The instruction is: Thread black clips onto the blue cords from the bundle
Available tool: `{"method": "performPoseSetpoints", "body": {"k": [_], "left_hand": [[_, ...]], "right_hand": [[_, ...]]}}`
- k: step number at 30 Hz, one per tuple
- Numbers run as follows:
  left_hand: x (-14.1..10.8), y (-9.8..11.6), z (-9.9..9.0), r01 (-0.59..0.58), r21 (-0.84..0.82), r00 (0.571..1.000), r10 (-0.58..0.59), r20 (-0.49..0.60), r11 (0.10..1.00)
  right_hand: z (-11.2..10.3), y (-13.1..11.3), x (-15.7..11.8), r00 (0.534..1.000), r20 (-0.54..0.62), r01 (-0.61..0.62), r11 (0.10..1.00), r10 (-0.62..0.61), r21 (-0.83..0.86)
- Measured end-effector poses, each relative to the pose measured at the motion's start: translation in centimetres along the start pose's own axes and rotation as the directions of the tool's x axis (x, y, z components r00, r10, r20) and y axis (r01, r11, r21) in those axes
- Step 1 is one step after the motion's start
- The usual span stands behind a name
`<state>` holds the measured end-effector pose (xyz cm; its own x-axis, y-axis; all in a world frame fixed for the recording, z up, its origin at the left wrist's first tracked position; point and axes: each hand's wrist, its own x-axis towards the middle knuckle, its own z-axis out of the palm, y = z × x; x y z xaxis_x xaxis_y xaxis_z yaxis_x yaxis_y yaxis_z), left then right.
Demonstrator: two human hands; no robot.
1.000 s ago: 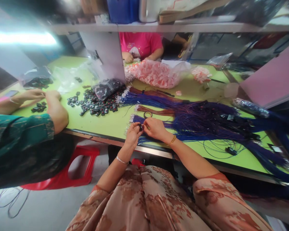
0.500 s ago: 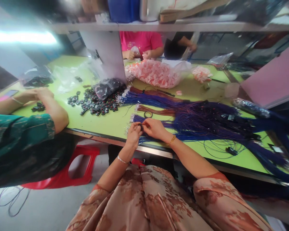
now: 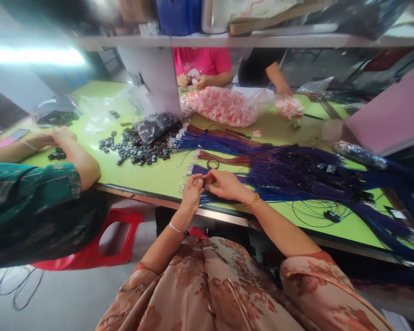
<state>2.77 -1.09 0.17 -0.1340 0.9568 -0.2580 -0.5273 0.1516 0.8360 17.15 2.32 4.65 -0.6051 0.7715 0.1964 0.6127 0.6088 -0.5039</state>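
Near the table's front edge, my left hand [image 3: 192,191] pinches a small black plastic connector [image 3: 204,183] between thumb and fingers. My right hand [image 3: 227,186] is closed right beside it, fingertips together at the connector's right side; what they grip is too small to make out. Under and behind both hands lie bundles of blue wires [image 3: 227,177] with bare metal terminals [image 3: 189,170] at their left ends. A bundle of brown wires [image 3: 224,159] runs just beyond, with a roll of tape [image 3: 212,164] by it.
Loose black connectors [image 3: 141,149] are heaped to the left, against a filled plastic bag [image 3: 157,127]. A co-worker's arms [image 3: 65,142] rest at far left. Pink pieces [image 3: 224,105] fill a bag at the back. Tangled dark wires [image 3: 296,172] cover the right side. A shelf [image 3: 296,40] hangs above.
My right hand has shifted slightly right and its fingers have loosened a little, while my left stays put. Across the table, a co-worker's arm has reached to the small pile of pink pieces.
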Motion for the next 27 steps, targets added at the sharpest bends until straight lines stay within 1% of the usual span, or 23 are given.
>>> {"method": "performPoseSetpoints", "body": {"k": [1,2,3,4,5,6,7,9,10,11,12,13,14,16,17,19,21,22,23,24,25,26,27], "left_hand": [[0.0,-0.1,-0.1,0.001,-0.008,1.0,-0.001,0.011,1.0],[0.0,-0.1,-0.1,0.003,-0.014,1.0,-0.003,0.013,1.0],[0.0,-0.2,-0.1,0.006,-0.016,1.0,-0.006,0.007,1.0],[0.0,-0.2,-0.1,0.011,-0.011,1.0,-0.011,-0.002,1.0],[0.0,-0.2,-0.1,0.016,-0.003,1.0,-0.016,-0.011,1.0],[-0.1,-0.3,0.0,0.022,0.006,1.0,-0.022,-0.015,1.0],[-0.1,-0.3,0.0,0.028,0.017,1.0,-0.027,-0.014,0.999],[-0.1,-0.3,0.0,0.033,0.04,0.999,-0.032,-0.012,0.999],[0.0,-0.4,0.0,0.031,0.054,0.999,-0.03,-0.01,0.998],[0.1,-0.5,-0.1,0.024,0.068,1.0,-0.023,-0.011,0.997],[0.2,-0.7,-0.2,0.013,0.085,1.0,-0.012,-0.009,0.996],[0.3,-1.0,-0.3,-0.001,0.102,1.0,0.002,-0.004,0.995],[0.4,-1.3,-0.3,-0.017,0.12,1.0,0.017,0.003,0.993],[0.5,-1.9,-0.5,-0.047,0.152,0.999,0.045,0.013,0.987],[0.5,-2.1,-0.5,-0.061,0.168,0.998,0.058,0.018,0.984],[0.4,-2.0,-0.8,-0.102,0.207,0.995,0.095,0.042,0.973],[0.7,-0.9,-1.5,-0.183,0.276,0.983,0.167,0.08,0.944],[1.1,0.0,-2.0,-0.239,0.328,0.971,0.22,0.095,0.914],[1.6,1.1,-2.7,-0.304,0.398,0.952,0.288,0.103,0.865],[2.3,2.4,-3.5,-0.369,0.496,0.923,0.372,0.099,0.786],[3.2,3.6,-4.3,-0.405,0.607,0.889,0.448,0.089,0.684],[4.2,4.8,-5.2,-0.407,0.717,0.853,0.515,0.079,0.565],[5.3,5.9,-6.0,-0.379,0.822,0.82,0.566,0.085,0.426]], "right_hand": [[-0.5,0.2,-0.2,1.0,-0.02,0.006,0.999,-0.005,0.05],[-1.1,0.6,-0.4,0.997,-0.072,0.004,0.994,0.004,0.108],[-1.9,1.2,-0.6,0.987,-0.158,0.0,0.986,0.027,0.167],[-2.8,2.1,-0.9,0.961,-0.27,-0.003,0.976,0.063,0.218],[-3.9,3.3,-1.3,0.911,-0.395,-0.009,0.966,0.114,0.257],[-5.2,4.8,-1.9,0.836,-0.521,-0.024,0.96,0.173,0.28],[-6.5,6.5,-2.6,0.738,-0.634,-0.053,0.957,0.231,0.287],[-9.1,10.4,-4.5,0.491,-0.811,-0.135,0.948,0.318,0.29],[-10.1,12.3,-5.7,0.377,-0.862,-0.19,0.939,0.34,0.287],[-10.9,14.1,-7.0,0.299,-0.886,-0.281,0.92,0.353,0.272],[-11.4,15.6,-8.3,0.237,-0.897,-0.413,0.875,0.372,0.254],[-11.6,17.0,-9.6,0.213,-0.886,-0.565,0.792,0.412,0.233],[-11.6,18.0,-10.8,0.236,-0.839,-0.685,0.696,0.49,0.214],[-11.3,19.4,-12.5,0.293,-0.752,-0.81,0.571,0.591,0.133],[-11.2,19.7,-13.1,0.323,-0.714,-0.836,0.541,0.621,0.092],[-11.4,19.6,-13.6,0.377,-0.652,-0.853,0.521,0.658,0.032],[-12.1,18.5,-13.8,0.425,-0.599,-0.856,0.516,0.679,-0.023],[-12.5,17.6,-13.8,0.438,-0.613,-0.856,0.514,0.658,-0.06],[-12.7,16.3,-13.7,0.448,-0.659,-0.849,0.518,0.604,-0.103],[-12.9,14.7,-13.5,0.438,-0.744,-0.845,0.514,0.504,-0.149],[-12.7,13.0,-13.2,0.461,-0.796,-0.816,0.539,0.391,-0.208],[-12.4,11.1,-12.7,0.474,-0.829,-0.781,0.577,0.297,-0.24],[-11.7,9.2,-12.0,0.553,-0.795,-0.691,0.67,0.248,-0.272]]}}
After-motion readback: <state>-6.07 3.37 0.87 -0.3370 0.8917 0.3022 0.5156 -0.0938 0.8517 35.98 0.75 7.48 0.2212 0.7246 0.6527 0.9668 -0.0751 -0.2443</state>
